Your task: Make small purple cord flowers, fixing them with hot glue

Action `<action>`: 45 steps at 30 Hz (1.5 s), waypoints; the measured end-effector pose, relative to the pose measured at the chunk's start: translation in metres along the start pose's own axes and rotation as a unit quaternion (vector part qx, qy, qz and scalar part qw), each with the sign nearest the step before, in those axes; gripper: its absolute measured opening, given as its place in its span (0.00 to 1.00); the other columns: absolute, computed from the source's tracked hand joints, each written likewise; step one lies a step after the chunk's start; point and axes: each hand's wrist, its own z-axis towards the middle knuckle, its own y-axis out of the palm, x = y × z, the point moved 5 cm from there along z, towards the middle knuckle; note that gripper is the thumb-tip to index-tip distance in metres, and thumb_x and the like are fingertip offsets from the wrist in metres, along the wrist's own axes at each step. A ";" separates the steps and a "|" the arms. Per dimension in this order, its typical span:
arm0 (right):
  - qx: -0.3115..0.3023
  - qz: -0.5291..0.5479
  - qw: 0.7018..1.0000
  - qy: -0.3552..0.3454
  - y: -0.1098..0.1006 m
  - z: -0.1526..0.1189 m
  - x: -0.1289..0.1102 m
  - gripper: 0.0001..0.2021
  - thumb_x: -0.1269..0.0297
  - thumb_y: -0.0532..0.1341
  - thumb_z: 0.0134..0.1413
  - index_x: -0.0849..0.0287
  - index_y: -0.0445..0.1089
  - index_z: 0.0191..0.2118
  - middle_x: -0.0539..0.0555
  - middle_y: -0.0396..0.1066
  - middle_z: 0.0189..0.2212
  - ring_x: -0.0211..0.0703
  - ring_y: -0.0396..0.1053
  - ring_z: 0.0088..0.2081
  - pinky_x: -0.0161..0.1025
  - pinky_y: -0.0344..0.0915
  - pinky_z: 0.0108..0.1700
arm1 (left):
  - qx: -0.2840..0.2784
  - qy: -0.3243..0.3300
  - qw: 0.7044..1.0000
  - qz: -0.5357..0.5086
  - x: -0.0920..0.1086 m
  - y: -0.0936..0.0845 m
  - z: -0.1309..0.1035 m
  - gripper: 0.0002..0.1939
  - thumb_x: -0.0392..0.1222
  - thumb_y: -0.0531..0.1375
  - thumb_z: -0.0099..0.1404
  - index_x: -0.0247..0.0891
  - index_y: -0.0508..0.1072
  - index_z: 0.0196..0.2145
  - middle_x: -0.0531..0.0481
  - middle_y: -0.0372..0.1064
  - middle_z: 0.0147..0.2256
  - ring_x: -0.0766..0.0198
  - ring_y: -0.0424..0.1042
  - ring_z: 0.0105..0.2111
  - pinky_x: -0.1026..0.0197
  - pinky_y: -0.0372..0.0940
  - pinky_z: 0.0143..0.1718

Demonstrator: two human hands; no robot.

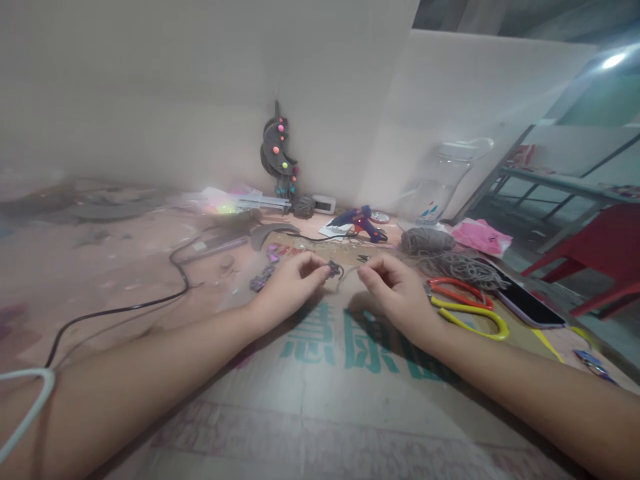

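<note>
Over the printed cardboard sheet, my left hand pinches a small dark grey piece, possibly star-shaped, between thumb and forefinger. A thin strand of grey yarn runs from beside that piece toward my right hand, whose thumb and fingertips are closed on its end. The two hands are a short gap apart. Behind my left hand lie more small purple and grey pieces, blurred. Scissors with red and yellow handles lie beside my right wrist, their blades hidden.
A blue glue gun rests at the back, its light lit. Grey yarn, a phone and a clear jug are on the right. A moon-shaped decoration leans on the wall. A black cable crosses the left side.
</note>
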 end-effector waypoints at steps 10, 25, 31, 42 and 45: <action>-0.085 0.036 0.990 0.105 0.015 0.006 0.020 0.14 0.56 0.62 0.54 0.58 0.71 0.43 0.49 0.70 0.27 0.35 0.63 0.22 0.34 0.61 0.24 | -0.021 -0.013 1.000 0.001 0.007 0.002 -0.004 0.10 0.46 0.61 0.61 0.36 0.75 0.34 0.49 0.75 0.32 0.64 0.71 0.30 0.63 0.62 0.32; -0.111 0.102 0.982 0.116 0.022 0.004 0.023 0.12 0.58 0.63 0.53 0.58 0.66 0.40 0.49 0.71 0.26 0.36 0.67 0.24 0.34 0.63 0.26 | -0.040 -0.014 0.999 0.011 0.007 0.005 -0.005 0.10 0.46 0.60 0.62 0.36 0.73 0.34 0.48 0.74 0.33 0.63 0.72 0.32 0.62 0.65 0.33; -0.113 0.153 0.976 0.108 0.021 0.003 0.017 0.15 0.55 0.60 0.57 0.58 0.64 0.45 0.44 0.65 0.22 0.34 0.64 0.22 0.32 0.62 0.24 | -0.012 -0.024 0.999 0.019 0.005 0.003 -0.004 0.08 0.45 0.60 0.60 0.36 0.70 0.33 0.51 0.71 0.29 0.65 0.69 0.27 0.64 0.63 0.30; -0.140 0.146 0.973 0.114 0.025 0.003 0.016 0.15 0.55 0.61 0.56 0.59 0.67 0.44 0.46 0.67 0.21 0.34 0.64 0.22 0.32 0.61 0.24 | -0.017 -0.011 0.999 0.026 0.009 0.003 -0.005 0.07 0.43 0.60 0.60 0.36 0.71 0.33 0.49 0.72 0.31 0.64 0.70 0.30 0.63 0.64 0.31; -0.133 0.131 0.975 0.123 0.024 0.002 0.016 0.13 0.56 0.62 0.55 0.59 0.67 0.42 0.45 0.67 0.21 0.34 0.64 0.21 0.32 0.59 0.23 | -0.021 -0.009 0.999 0.038 0.010 0.003 -0.006 0.07 0.43 0.60 0.60 0.36 0.71 0.32 0.49 0.73 0.31 0.63 0.71 0.31 0.63 0.64 0.32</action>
